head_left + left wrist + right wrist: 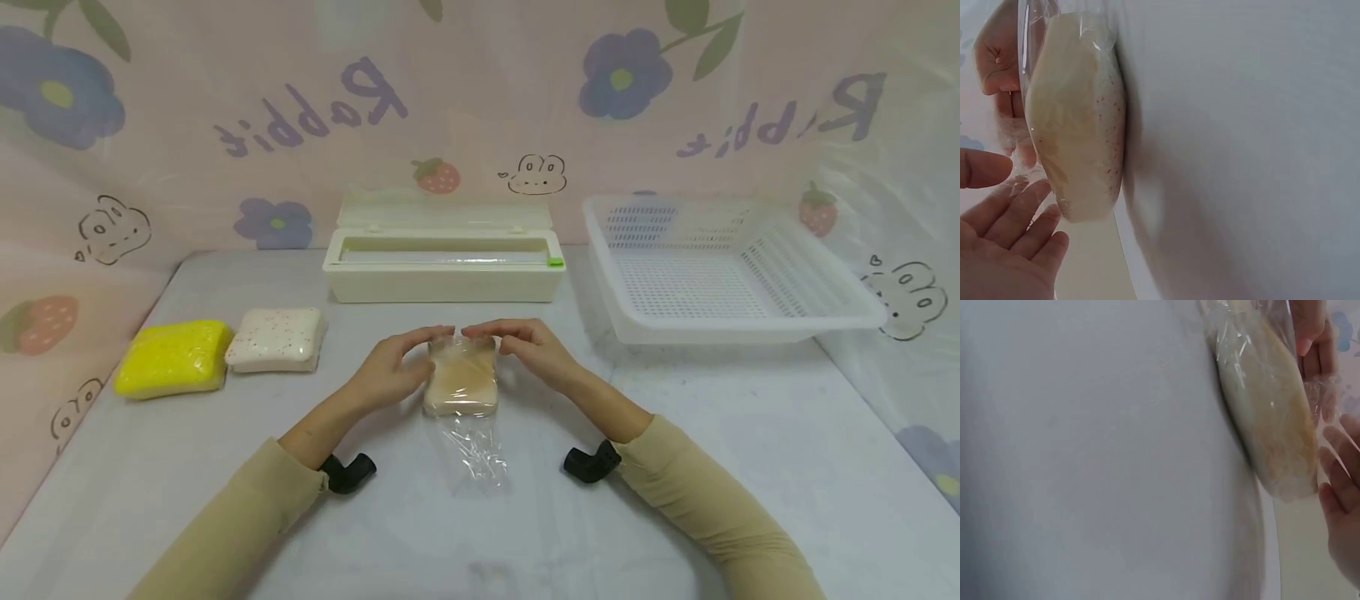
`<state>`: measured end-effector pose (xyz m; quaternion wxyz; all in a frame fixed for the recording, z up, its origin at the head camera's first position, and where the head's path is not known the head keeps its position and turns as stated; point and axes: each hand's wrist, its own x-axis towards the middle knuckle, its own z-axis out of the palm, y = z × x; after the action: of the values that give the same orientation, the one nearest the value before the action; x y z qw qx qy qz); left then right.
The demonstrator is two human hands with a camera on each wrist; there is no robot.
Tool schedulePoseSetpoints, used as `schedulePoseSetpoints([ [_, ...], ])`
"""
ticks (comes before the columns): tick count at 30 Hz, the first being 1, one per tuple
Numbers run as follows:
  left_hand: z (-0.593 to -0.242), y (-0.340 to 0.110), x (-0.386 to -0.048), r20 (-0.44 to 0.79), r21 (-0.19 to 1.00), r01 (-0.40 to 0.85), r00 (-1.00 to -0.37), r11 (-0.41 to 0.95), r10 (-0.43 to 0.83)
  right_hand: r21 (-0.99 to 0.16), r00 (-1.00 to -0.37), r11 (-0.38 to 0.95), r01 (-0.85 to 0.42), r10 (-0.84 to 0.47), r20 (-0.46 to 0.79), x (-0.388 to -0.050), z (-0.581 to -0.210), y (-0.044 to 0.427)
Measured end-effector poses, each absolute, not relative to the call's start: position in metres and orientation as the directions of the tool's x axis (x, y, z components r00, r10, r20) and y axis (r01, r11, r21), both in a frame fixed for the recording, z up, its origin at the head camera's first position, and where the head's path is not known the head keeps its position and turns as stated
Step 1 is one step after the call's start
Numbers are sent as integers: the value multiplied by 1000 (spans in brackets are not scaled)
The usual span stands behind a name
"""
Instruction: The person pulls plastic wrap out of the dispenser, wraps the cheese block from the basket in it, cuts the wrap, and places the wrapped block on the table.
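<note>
A thick, pale-brown bread slice [462, 375], partly covered with clear cling film [477, 454], lies on the table. A loose tail of film runs from its near side. My left hand [393, 367] is at its far left corner; in the left wrist view its fingers [1019, 219] stretch along the film, the thumb held apart. At the far right corner is my right hand [536, 350], whose fingers [1341, 469] extend beside the film in the right wrist view. Fingertips of both hands nearly meet at the far edge. Red specks dot one side of the bread.
Behind the hands stands a cream cling film box [446, 283], lid raised, with a green slider [555, 262]. A white perforated basket [720, 321] is at the back right. On the left lie a yellow block [174, 360] and a speckled white block [275, 342], both film-covered.
</note>
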<state>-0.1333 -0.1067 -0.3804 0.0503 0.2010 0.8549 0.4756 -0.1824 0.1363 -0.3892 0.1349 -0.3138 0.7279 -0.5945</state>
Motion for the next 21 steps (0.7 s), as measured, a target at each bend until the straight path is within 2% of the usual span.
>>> schedulePoseSetpoints([
  [6,-383,-111,-127,191,723,489,-820,489,539,-855,-672,180,-487,-702,235,-179,-393,143],
  [13,-383,-115,-121,91,544,615,-720,571,688,-590,-512,295,-752,-825,240,-174,-391,150],
  [16,-385,-117,-120,60,488,647,-694,586,717,-538,-465,296,-789,-860,209,-173,-390,152],
  [21,-386,-120,-120,-15,491,623,-693,609,721,-581,-451,297,-758,-882,138,-176,-392,156],
])
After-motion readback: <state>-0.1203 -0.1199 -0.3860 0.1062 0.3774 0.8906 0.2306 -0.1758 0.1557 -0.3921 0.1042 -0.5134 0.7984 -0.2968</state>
